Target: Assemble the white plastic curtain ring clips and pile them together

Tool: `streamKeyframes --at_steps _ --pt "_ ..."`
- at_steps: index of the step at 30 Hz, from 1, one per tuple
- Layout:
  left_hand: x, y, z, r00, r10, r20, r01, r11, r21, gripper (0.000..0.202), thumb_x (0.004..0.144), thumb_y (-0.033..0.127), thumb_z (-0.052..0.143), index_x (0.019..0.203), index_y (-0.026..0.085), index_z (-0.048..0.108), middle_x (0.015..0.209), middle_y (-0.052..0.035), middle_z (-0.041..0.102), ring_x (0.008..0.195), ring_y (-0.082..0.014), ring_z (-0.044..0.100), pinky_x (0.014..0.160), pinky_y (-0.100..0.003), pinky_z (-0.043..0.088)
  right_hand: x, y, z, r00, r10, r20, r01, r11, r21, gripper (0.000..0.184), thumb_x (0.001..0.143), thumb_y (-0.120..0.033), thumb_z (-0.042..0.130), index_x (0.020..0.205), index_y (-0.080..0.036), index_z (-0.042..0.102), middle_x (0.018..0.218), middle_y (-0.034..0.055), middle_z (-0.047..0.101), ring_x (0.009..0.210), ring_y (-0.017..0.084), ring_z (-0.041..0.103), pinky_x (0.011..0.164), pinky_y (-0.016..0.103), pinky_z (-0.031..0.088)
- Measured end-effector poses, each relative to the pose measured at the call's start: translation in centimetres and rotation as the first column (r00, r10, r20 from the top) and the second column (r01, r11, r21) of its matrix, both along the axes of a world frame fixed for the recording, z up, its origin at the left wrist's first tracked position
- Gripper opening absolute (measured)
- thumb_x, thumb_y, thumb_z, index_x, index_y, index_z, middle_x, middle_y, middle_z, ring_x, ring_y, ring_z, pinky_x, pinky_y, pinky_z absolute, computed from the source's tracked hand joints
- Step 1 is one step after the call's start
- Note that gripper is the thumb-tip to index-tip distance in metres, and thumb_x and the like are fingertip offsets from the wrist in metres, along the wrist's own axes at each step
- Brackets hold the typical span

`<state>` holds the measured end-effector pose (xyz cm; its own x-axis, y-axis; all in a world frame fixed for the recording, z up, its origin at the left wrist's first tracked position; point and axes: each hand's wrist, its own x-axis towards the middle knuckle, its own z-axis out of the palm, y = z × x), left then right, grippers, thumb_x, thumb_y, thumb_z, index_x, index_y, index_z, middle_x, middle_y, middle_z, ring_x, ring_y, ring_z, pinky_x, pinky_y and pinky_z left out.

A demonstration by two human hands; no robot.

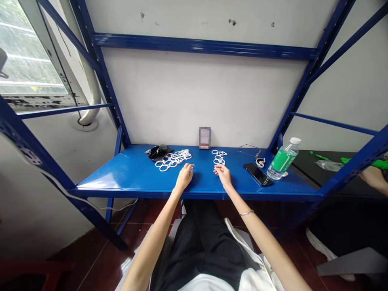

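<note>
My left hand (184, 176) hovers over the front of the blue tabletop with its fingers loosely bent and apart, nothing visible in them. It is just right of and in front of a pile of white plastic rings (173, 160). My right hand (223, 174) has its fingers slightly apart and pointing left, also with nothing visible in it. Right behind its fingertips lies a smaller group of linked white rings (219, 157); whether the fingers touch the nearest ring is hard to tell.
A crumpled black plastic bag (159, 152) lies at the back left. A small upright card (204, 138) leans on the wall. To the right are a black phone (258, 174), a green-labelled bottle (284, 159) and glasses (253, 153). Blue posts frame the table (121, 178). Another person's hand (375, 180) is beyond.
</note>
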<state>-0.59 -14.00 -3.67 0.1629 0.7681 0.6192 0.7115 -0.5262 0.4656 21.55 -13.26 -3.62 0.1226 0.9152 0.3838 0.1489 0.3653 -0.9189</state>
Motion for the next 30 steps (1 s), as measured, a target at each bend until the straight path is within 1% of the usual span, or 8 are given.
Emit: streamKeyframes --at_steps 3,6,9,14,19,23,26,30 --pt "-0.1 -0.3 0.4 0.968 -0.103 0.231 0.117 0.992 -0.049 0.021 0.090 0.027 0.044 0.101 0.018 0.058 0.095 -0.0074 0.065 0.080 -0.0169 0.063 0.070 -0.027 0.051 -0.5 -0.7 0.6 0.979 0.086 0.186 -0.104 0.991 0.089 0.020 0.077 -0.036 0.057 0.085 -0.021 0.066 0.080 0.0051 0.068 0.075 0.022 0.064 0.065 0.032 0.050" --pt "0.1 -0.8 0.8 0.897 -0.121 0.426 0.184 0.977 -0.111 0.026 0.087 0.038 0.050 0.101 0.017 0.058 0.090 -0.0067 0.066 0.074 -0.0165 0.064 0.066 -0.027 0.052 -0.8 -1.0 0.9 0.965 0.091 0.246 -0.124 0.985 0.123 0.021 0.080 -0.037 0.054 0.088 -0.023 0.068 0.090 0.0053 0.069 0.082 0.023 0.065 0.063 0.031 0.050" --pt "0.6 -1.3 1.1 0.835 -0.172 0.523 0.295 0.942 -0.162 0.034 0.085 0.044 0.054 0.105 0.018 0.057 0.091 -0.0066 0.066 0.075 -0.0171 0.065 0.064 -0.027 0.052 -0.8 -1.1 1.0 0.964 0.097 0.249 -0.129 0.985 0.115 0.023 0.082 -0.039 0.055 0.090 -0.023 0.069 0.095 0.0057 0.069 0.085 0.023 0.064 0.064 0.031 0.050" --pt "2.1 -1.5 1.3 0.746 -0.291 0.599 0.503 0.836 -0.221 0.042 0.083 0.048 0.055 0.110 0.015 0.056 0.088 -0.0084 0.069 0.072 -0.0172 0.064 0.062 -0.026 0.050 -0.8 -0.8 0.7 0.947 0.166 0.276 -0.195 0.977 0.083 0.028 0.085 -0.043 0.054 0.093 -0.023 0.071 0.098 0.0057 0.070 0.091 0.023 0.063 0.069 0.031 0.049" --pt "2.5 -1.3 1.2 0.737 -0.273 0.619 0.519 0.815 -0.257 0.049 0.082 0.051 0.056 0.111 0.013 0.054 0.086 -0.0092 0.070 0.069 -0.0168 0.063 0.059 -0.025 0.048 -0.8 -0.8 0.5 0.915 0.282 0.288 -0.308 0.950 0.049 0.029 0.085 -0.045 0.057 0.085 -0.020 0.073 0.083 0.0049 0.071 0.080 0.022 0.065 0.074 0.034 0.050" --pt "2.4 -1.3 1.0 0.743 -0.281 0.607 0.526 0.806 -0.271 0.050 0.081 0.052 0.057 0.112 0.013 0.054 0.083 -0.0076 0.069 0.062 -0.0147 0.061 0.059 -0.026 0.048 -0.9 -1.1 0.8 0.880 0.428 0.206 -0.432 0.901 -0.027 0.030 0.078 -0.042 0.066 0.098 -0.020 0.070 0.089 0.0061 0.072 0.082 0.023 0.067 0.072 0.033 0.053" --pt "2.5 -1.6 1.0 0.767 -0.290 0.572 0.515 0.811 -0.279 0.050 0.081 0.053 0.057 0.112 0.014 0.054 0.080 -0.0062 0.068 0.062 -0.0146 0.060 0.061 -0.026 0.049 -0.9 -1.2 0.9 0.835 0.524 0.165 -0.519 0.851 -0.080 0.035 0.075 -0.041 0.070 0.102 -0.019 0.068 0.085 0.0060 0.072 0.077 0.022 0.068 0.067 0.032 0.054" --pt "2.7 -1.9 1.2 0.793 -0.268 0.547 0.474 0.835 -0.278 0.051 0.078 0.052 0.061 0.113 0.016 0.053 0.082 -0.0045 0.066 0.067 -0.0158 0.063 0.064 -0.027 0.050 -0.7 -1.1 0.9 0.875 0.481 0.054 -0.477 0.875 -0.076 0.036 0.071 -0.042 0.073 0.097 -0.017 0.067 0.074 0.0039 0.070 0.060 0.017 0.066 0.058 0.029 0.054"
